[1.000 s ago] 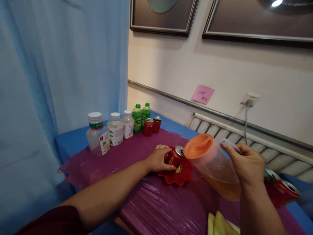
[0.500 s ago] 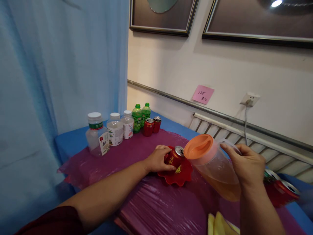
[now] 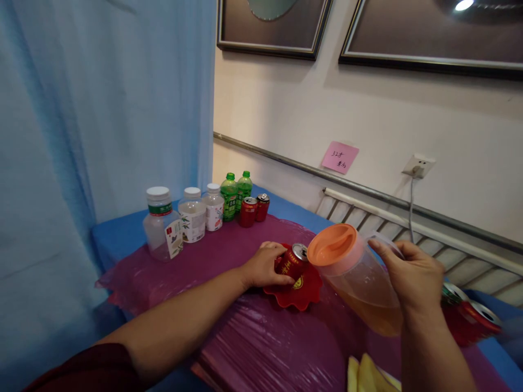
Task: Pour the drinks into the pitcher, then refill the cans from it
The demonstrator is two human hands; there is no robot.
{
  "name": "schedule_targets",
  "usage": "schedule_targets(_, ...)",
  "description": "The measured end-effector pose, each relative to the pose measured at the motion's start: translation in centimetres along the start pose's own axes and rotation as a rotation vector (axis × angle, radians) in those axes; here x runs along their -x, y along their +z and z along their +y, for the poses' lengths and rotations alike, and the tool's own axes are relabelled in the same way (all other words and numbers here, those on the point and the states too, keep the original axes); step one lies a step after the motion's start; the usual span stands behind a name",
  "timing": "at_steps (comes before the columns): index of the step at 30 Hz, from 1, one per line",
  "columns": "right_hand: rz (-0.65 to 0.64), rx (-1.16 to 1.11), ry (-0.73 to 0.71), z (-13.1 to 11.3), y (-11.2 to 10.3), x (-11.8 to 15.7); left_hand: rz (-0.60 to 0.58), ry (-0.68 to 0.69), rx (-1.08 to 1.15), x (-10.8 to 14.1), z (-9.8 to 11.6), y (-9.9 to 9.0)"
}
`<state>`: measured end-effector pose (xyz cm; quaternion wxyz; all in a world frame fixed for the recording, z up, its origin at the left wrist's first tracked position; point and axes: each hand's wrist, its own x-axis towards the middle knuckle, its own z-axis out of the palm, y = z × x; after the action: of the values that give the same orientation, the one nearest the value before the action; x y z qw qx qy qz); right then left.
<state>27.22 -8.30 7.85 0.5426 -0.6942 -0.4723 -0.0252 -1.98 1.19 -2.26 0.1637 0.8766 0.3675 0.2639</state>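
Observation:
My left hand (image 3: 267, 265) is wrapped round a red can (image 3: 292, 264), which leans to the right over a red scalloped dish (image 3: 300, 296). My right hand (image 3: 414, 272) grips the handle of a clear plastic pitcher (image 3: 363, 294). The pitcher is tilted left, and its orange lid (image 3: 333, 245) is close to the can's top. Amber liquid lies in the lower part of the pitcher. No stream of liquid can be made out between lid and can.
Three white-capped bottles (image 3: 193, 218), two green bottles (image 3: 229, 197) and two red cans (image 3: 248, 212) stand at the back left. More cans (image 3: 476, 321) are at the right. A yellow cloth (image 3: 368, 375) lies at the front on the purple plastic sheet (image 3: 261, 348). A radiator (image 3: 355, 209) runs behind.

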Motion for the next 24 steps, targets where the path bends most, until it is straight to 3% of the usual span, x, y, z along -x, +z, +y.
schedule_targets(24, 0.01, -0.005, 0.031, -0.08, 0.03, 0.05, -0.005, 0.002, 0.011, 0.01, -0.16, 0.0)
